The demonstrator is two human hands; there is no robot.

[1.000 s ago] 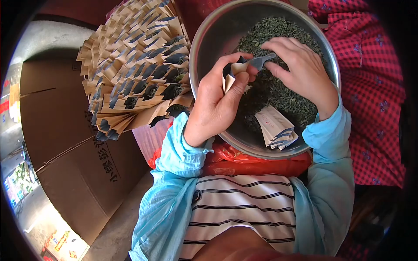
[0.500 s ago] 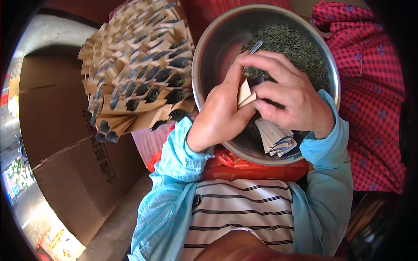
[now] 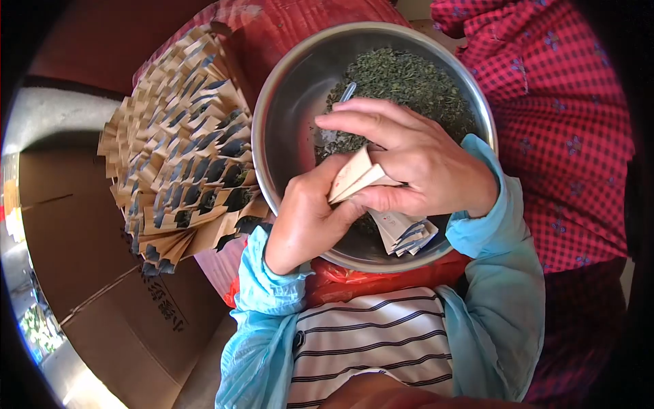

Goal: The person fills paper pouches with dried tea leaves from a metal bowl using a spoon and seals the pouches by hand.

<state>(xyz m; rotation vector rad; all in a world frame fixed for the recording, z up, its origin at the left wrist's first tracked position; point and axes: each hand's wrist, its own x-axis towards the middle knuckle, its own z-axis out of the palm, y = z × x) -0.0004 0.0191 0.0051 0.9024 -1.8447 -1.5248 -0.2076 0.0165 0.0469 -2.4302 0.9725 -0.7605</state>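
Note:
My left hand [image 3: 306, 218] is closed around a small brown paper bag [image 3: 355, 178], its folded, creased paper showing above the fingers. My right hand [image 3: 419, 160] pinches the same bag between thumb and fingers, while its forefinger reaches out over the bowl. Below the right hand, a fanned bunch of paper bags [image 3: 403, 235] with dark edges overlaps the bowl's near side; whether it is held or lying there, I cannot tell. Dried green leaves [image 3: 402, 75] fill the far right part of the steel bowl [image 3: 262, 129]. A clear plastic handle [image 3: 348, 92] pokes up behind the right hand.
Left of the bowl stand many brown paper bags [image 3: 184, 143] packed in rows, dark leaves showing in some mouths. A large cardboard box [image 3: 75, 225] is further left. Red checked cloth [image 3: 552, 136] hangs at right. Red plastic [image 3: 340, 283] lies under the bowl's near edge.
The view has shifted, so the bowl and packed bags sit further left. The held bag now shows more of its folded paper, and the right forefinger has straightened away from it.

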